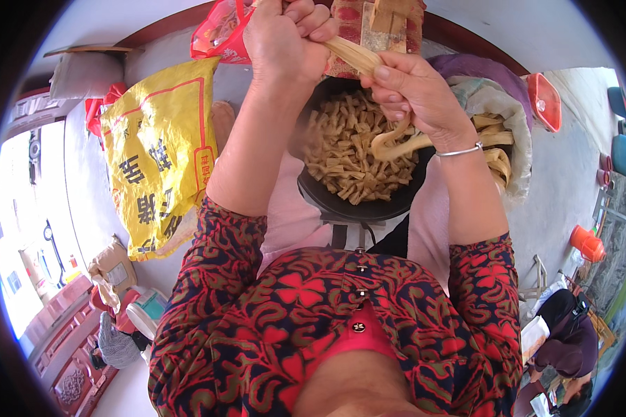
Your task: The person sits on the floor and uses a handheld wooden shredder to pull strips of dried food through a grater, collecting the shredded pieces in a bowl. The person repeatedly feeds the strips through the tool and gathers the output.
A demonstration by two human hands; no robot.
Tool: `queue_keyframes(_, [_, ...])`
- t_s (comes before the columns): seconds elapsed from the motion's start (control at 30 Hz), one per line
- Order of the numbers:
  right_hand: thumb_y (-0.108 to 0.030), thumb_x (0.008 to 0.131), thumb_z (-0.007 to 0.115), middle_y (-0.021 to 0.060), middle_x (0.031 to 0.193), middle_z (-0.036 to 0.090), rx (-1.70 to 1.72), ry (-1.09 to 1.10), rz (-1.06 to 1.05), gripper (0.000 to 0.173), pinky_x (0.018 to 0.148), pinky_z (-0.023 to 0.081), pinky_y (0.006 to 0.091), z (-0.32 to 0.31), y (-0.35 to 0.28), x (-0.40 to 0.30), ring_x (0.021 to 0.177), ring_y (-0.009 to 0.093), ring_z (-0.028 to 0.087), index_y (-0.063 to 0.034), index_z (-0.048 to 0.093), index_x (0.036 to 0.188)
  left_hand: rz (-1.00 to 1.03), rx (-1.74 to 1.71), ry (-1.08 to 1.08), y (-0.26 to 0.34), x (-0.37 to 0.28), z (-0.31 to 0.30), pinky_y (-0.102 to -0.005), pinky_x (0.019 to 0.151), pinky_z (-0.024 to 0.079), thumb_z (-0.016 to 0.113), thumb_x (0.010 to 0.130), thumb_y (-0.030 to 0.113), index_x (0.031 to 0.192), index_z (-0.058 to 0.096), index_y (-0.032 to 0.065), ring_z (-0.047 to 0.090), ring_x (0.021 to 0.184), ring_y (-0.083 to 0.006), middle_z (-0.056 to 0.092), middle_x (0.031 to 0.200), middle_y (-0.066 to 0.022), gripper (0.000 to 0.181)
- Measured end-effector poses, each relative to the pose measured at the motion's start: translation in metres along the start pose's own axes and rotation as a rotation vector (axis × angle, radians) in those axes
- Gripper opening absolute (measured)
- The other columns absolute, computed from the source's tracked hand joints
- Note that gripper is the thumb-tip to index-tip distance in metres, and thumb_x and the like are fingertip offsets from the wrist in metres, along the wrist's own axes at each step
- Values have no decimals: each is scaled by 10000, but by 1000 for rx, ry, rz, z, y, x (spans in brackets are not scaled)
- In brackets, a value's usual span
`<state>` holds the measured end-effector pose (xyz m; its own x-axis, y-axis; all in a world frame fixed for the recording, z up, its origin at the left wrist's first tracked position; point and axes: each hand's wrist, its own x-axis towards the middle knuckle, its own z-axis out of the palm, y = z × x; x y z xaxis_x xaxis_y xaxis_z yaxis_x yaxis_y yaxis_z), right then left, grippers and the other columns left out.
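A long, pale tan strip of fibrous plant material, perhaps a dried stalk, is stretched between my hands. My left hand, curled into a fist at the upper middle, grips its left end. Thumb and fingers of my right hand pinch it farther along. From below the right hand its slack part loops over a black pan. Many short cut pieces of similar tan material fill the pan, which sits between my knees. To its right, an open white woven sack holds more long strips.
Beyond the pan, a wooden block stands on a board over red patterned cloth. A yellow plastic sack with writing lies left, near a red bag. Right are a red plastic basket, an orange container and another person.
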<state>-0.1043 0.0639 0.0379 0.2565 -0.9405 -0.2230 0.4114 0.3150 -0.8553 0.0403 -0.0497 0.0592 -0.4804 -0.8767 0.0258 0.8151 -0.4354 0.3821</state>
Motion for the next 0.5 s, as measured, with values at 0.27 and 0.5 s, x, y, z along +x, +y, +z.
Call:
queue_keyframes(0.27, [-189, 936, 553, -27, 595, 488, 127, 66, -418, 198, 449, 401, 253, 11, 6, 0, 471, 78, 463, 0, 613, 949, 915, 1230, -510, -28, -18, -21, -304, 656, 525, 482, 958, 199, 935, 656, -23, 664, 808, -224, 674, 893, -132, 283])
queue_keyframes(0.5, [-204, 906, 591, 133, 656, 607, -898, 527, -676, 202, 566, 477, 310, 0, 20, 6, 579, 172, 587, -6, 617, 936, 176, 1287, -289, -54, -39, -14, -278, 875, 450, 479, 885, 112, 1165, 607, -19, 599, 984, -195, 640, 1048, -118, 334])
